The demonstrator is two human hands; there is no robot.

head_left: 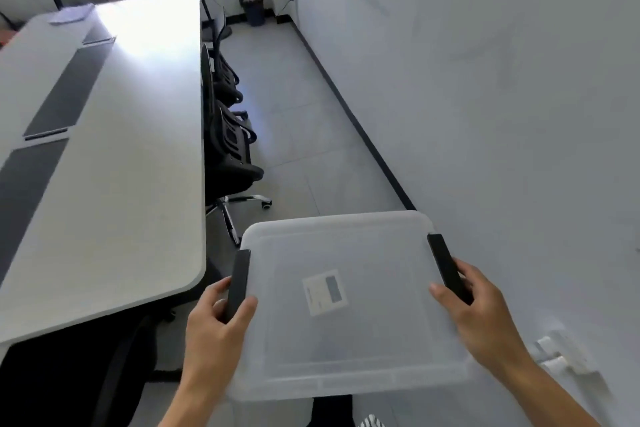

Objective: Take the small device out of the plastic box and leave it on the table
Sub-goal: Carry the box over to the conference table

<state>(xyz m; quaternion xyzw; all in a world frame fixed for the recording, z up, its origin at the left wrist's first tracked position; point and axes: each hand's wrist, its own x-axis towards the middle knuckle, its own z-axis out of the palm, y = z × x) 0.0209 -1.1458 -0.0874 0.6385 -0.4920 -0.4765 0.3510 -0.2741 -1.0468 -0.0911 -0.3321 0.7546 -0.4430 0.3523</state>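
Note:
I hold a translucent plastic box (346, 333) in the air in front of me, lid closed, with a white and grey label on top. Its two black side latches are under my fingers. My left hand (216, 326) grips the left latch (239, 282). My right hand (485, 315) grips the right latch (446, 265). The small device is hidden; the cloudy lid shows only a faint dark shade inside. The long grey table (114, 156) lies to the left of the box, its rounded near corner close to my left hand.
Black office chairs (230, 149) stand tucked along the table's right edge. A tiled aisle runs between them and the white wall (485, 80) on the right. A dark bin (252, 9) stands at the far end. Papers (71, 14) lie on the table's far part.

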